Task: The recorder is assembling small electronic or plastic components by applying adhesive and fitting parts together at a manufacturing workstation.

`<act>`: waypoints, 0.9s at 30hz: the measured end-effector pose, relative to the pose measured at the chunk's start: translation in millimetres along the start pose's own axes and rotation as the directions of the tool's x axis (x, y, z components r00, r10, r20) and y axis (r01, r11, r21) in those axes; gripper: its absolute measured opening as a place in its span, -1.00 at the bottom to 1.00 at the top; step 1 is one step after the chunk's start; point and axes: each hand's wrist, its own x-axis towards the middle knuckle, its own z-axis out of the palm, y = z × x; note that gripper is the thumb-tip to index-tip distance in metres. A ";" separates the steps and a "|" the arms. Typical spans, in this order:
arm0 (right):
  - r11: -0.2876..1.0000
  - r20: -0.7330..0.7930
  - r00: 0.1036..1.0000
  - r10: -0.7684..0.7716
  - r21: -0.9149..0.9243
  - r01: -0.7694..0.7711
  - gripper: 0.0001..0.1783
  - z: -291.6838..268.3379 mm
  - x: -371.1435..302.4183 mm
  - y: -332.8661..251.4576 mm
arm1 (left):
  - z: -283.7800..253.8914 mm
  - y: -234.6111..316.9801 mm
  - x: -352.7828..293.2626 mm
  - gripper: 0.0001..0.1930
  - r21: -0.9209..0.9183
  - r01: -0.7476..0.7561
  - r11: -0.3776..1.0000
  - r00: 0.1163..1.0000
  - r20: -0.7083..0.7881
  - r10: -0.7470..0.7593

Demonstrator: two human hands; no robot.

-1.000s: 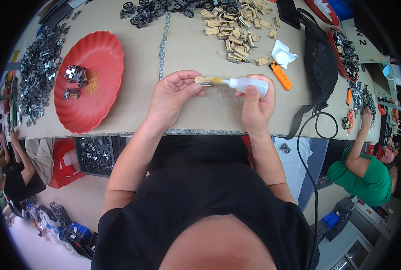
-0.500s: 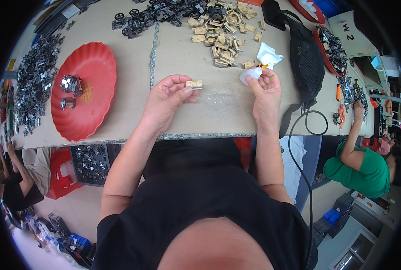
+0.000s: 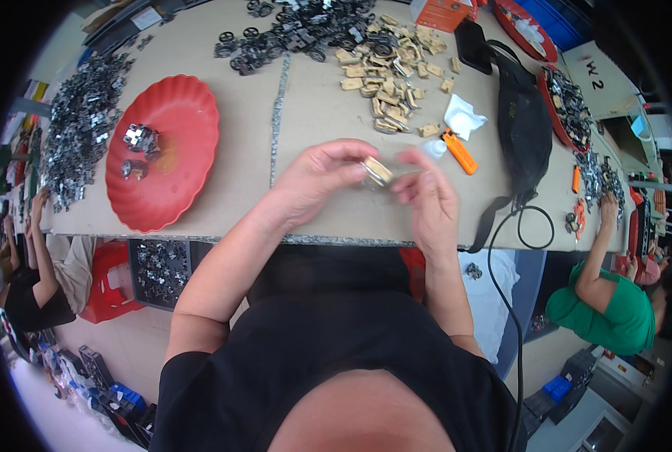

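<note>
Over the cluttered table (image 3: 321, 120), the left hand (image 3: 317, 181) pinches a small tan piece (image 3: 377, 171), the blurred, loosely open right hand (image 3: 426, 196) at its four o'clock.

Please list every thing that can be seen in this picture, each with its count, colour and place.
tan part: one, tan, in the left hand's fingertips
tan pile: many, tan, table top centre
black pile: many, black, far table edge
metal pile: many, grey, table left
plate: one, red, left of the hands, with a few metal pieces
bottle: one, white with an orange cap, right of the hands
bag: one, black, table right
table: one, beige
left hand: pinches the tan part
right hand: blurred, beside the part; contact unclear
</note>
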 end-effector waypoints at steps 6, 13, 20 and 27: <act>0.783 0.368 0.924 0.105 0.542 -0.305 -0.45 3.8 6.9 17.0 | 9.4 4.9 4.0 -0.77 0.071 0.052 0.996 0.998 0.030 -0.054; 0.752 0.310 0.935 0.172 0.572 -0.328 -0.41 1.7 9.0 25.9 | 3.3 16.6 14.2 -0.76 0.338 -0.013 0.941 0.995 0.095 -0.020; 0.712 0.265 0.945 0.191 0.626 -0.319 -0.41 -3.4 9.7 24.5 | -134.9 116.1 106.8 -0.66 0.924 0.358 0.136 0.714 -0.364 0.598; 0.694 0.291 0.942 0.164 0.645 -0.320 -0.43 -3.8 11.1 27.9 | -179.2 92.8 131.1 -0.54 0.727 0.610 0.314 0.607 -0.684 0.403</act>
